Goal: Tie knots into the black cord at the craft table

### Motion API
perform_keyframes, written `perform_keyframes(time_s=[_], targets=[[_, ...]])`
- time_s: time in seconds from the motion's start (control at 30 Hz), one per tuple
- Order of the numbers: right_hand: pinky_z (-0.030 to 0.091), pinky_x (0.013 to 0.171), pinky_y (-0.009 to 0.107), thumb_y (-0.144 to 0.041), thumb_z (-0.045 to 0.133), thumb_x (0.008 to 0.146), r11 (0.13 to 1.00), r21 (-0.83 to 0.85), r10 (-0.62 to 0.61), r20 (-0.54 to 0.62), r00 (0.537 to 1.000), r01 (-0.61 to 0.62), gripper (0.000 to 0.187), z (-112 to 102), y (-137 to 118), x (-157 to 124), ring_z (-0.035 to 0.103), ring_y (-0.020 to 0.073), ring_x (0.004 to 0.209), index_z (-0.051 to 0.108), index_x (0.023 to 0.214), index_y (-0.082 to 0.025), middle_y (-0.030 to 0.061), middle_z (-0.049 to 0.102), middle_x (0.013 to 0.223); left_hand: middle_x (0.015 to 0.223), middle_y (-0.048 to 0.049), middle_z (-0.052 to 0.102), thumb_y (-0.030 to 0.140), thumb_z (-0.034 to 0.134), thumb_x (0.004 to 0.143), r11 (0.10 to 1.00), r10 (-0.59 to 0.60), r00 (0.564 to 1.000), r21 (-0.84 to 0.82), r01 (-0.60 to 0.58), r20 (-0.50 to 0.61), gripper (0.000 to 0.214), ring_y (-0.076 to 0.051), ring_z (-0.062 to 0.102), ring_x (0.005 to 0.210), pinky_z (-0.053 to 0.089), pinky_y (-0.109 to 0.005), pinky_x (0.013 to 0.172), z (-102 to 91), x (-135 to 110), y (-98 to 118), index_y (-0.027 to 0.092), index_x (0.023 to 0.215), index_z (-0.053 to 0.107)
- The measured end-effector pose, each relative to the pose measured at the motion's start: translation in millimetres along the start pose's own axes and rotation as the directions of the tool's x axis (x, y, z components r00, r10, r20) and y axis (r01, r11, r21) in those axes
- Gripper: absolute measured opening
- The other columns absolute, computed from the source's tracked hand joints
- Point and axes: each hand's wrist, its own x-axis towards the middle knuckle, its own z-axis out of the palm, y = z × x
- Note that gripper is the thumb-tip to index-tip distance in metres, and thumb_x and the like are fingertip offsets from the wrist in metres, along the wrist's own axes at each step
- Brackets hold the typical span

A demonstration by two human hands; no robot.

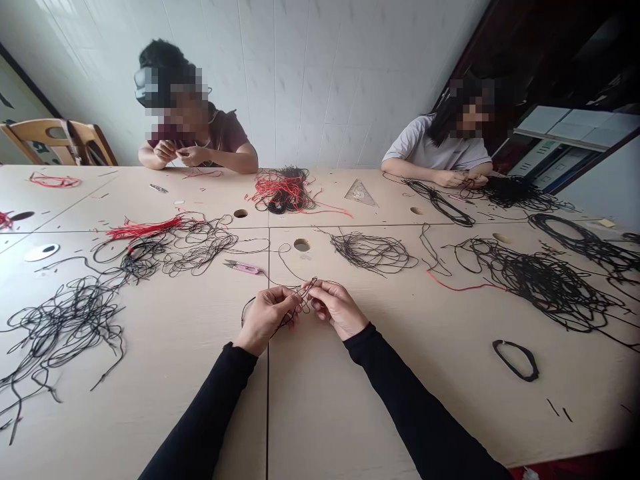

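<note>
Holding left hand [265,319] and right hand [336,308] close together, each grip clamped on thin black cord [303,298]

A white panelled wall [295,87] (wooden chair [47,137] nearby) backs the table [175,353].

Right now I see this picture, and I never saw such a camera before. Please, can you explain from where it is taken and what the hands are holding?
No machine is here. The picture comes from one camera worn on a person's head, looking forward and down. So the two bare hands at the bottom are that person's own: the left hand and the right hand. Together they hold a thin black cord. On the pale table lie loose tangles of black cord, some red cord and small pink-handled snips. Across the table sit one co-worker and a second co-worker.
</note>
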Motion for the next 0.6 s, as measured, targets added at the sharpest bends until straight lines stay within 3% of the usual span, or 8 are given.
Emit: perform_keyframes(time_s=[0.17, 0.33, 0.47, 0.6], targets=[[0.024, 0.041, 0.019, -0.035, 0.073, 0.063, 1.0, 0.008, 0.015, -0.005, 1.0, -0.015, 0.027, 0, -3, -1, 0.038, 0.0064, 0.054, 0.067, 0.078, -0.014, -0.0002, 0.055, 0.072, 0.063, -0.0022, 0.061, 0.036, 0.072, 0.074, 1.0, -0.003, 1.0, -0.003, 0.003, 0.0, 0.026, -0.01, 0.052, 0.048, 0.042, -0.023, 0.044, 0.9, -1, 1, 0.014, 0.068, 0.062], [0.028, 0.041, 0.019, -0.04, 0.077, 0.064, 0.999, -0.038, 0.022, 0.067, 0.997, -0.019, 0.032, -1, 2, 0, 0.041, 0.007, 0.053, 0.065, 0.08, -0.015, -0.0014, 0.055, 0.067, 0.064, -0.0018, 0.062, 0.038, 0.074, 0.073, 0.999, 0.034, 0.998, -0.037, -0.036, -0.061, 0.028, -0.01, 0.053, 0.049, 0.045, -0.023, 0.046, 0.5, 1, 0, 0.014, 0.067, 0.061], [0.035, 0.043, 0.02, -0.049, 0.072, 0.072, 0.99, -0.124, -0.054, 0.103, 0.993, 0.066, 0.035, -2, 9, 1, 0.047, 0.008, 0.057, 0.065, 0.08, -0.015, 0.0021, 0.061, 0.079, 0.065, -0.0018, 0.062, 0.039, 0.074, 0.072, 0.998, 0.036, 0.989, -0.048, -0.043, -0.141, 0.028, -0.01, 0.054, 0.05, 0.046, -0.023, 0.046, -0.5, 3, -3, 0.013, 0.07, 0.063], [0.042, 0.045, 0.02, -0.048, 0.07, 0.076, 0.96, -0.241, -0.117, 0.118, 0.986, 0.142, 0.037, -1, 14, 1, 0.052, 0.0112, 0.063, 0.064, 0.095, -0.016, 0.0022, 0.061, 0.079, 0.068, -0.0021, 0.062, 0.038, 0.074, 0.073, 0.996, 0.055, 0.982, -0.061, -0.067, -0.182, 0.028, -0.01, 0.054, 0.053, 0.047, -0.024, 0.047, -0.1, 3, -3, 0.013, 0.071, 0.063]])
